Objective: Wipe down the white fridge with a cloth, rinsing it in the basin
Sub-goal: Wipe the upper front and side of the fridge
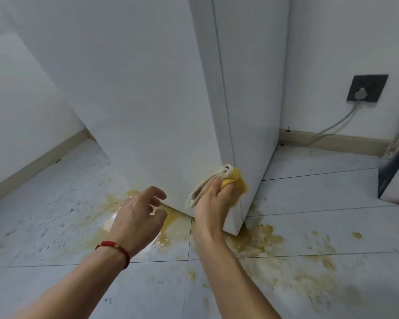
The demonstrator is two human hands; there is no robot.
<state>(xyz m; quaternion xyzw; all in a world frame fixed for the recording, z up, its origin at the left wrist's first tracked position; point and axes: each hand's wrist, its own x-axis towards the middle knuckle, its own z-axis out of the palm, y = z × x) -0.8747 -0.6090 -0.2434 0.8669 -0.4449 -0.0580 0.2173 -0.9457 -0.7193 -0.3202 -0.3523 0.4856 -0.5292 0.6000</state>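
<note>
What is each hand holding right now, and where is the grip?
The right hand grips the folded white and yellow cloth around its middle, pressed to the white fridge's lower corner. The left hand holds nothing.

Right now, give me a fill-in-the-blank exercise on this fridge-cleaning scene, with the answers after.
1. The right hand presses the cloth against the fridge's lower ____.
2. The left hand is open and holds ____.
3. A ____ bracelet circles the left wrist.
4. The spill on the floor tiles is ____ in colour.

Answers: corner; nothing; red; yellow
</note>
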